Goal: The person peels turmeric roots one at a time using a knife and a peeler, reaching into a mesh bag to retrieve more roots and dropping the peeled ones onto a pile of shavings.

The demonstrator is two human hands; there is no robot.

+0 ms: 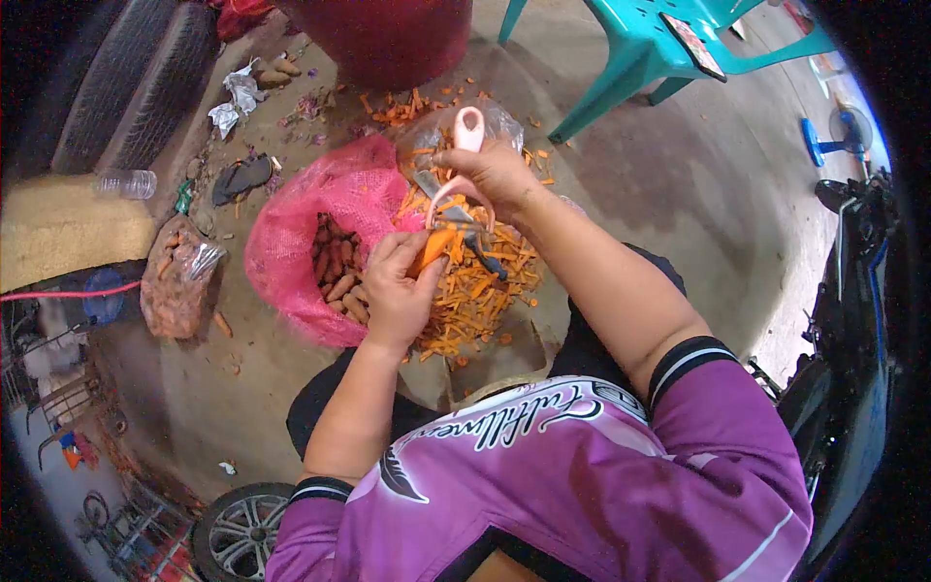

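My left hand (400, 291) is closed around an orange peeled root (436, 248), its top end pointing up and right. My right hand (495, 177) grips a pink peeler (468, 131), whose handle sticks up past the fingers. The peeler's curved pink frame is over the root's upper end. Below both hands lies a heap of orange pieces (475, 308). To the left, an open pink mesh sack (291, 218) holds reddish-brown unpeeled roots (337, 262).
A dark red tub (388, 44) stands ahead and a green plastic chair (621, 48) at the upper right. Left are a bag of roots (175, 286), a plastic bottle (126, 184) and tires (145, 87). A wheel (242, 533) is at the lower left.
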